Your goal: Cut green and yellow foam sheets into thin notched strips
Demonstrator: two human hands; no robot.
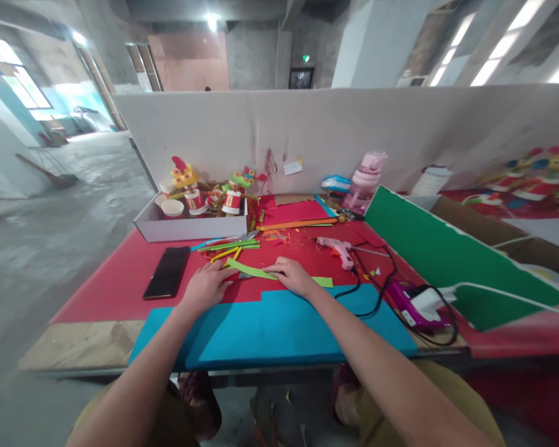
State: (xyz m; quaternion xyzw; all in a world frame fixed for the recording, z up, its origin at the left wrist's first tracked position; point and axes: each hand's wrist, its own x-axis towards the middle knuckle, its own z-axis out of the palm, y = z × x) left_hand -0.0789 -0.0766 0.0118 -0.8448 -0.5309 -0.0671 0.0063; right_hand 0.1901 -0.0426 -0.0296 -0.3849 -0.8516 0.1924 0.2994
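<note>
A light green paper strip [249,269] stretches across the red work surface in front of me, its left part bowed. My right hand [292,276] has its fingers closed on the middle of this strip, and the strip's far end comes out to the right past my wrist. My left hand [207,287] rests by the strip's left end, thumb and fingers apart, fingertips close to or touching it. Just beyond the left fingers lies a yellow-handled tool [226,253], partly hidden. A small grey piece under the strip is too unclear to name.
Blue sheets [270,329] lie along the front edge. A phone [166,273] is at left, and a white box [190,231] with paper cups stands behind. To the right are a pink glue gun [338,249], its black cord, a purple power strip [407,304] and a green panel [447,254].
</note>
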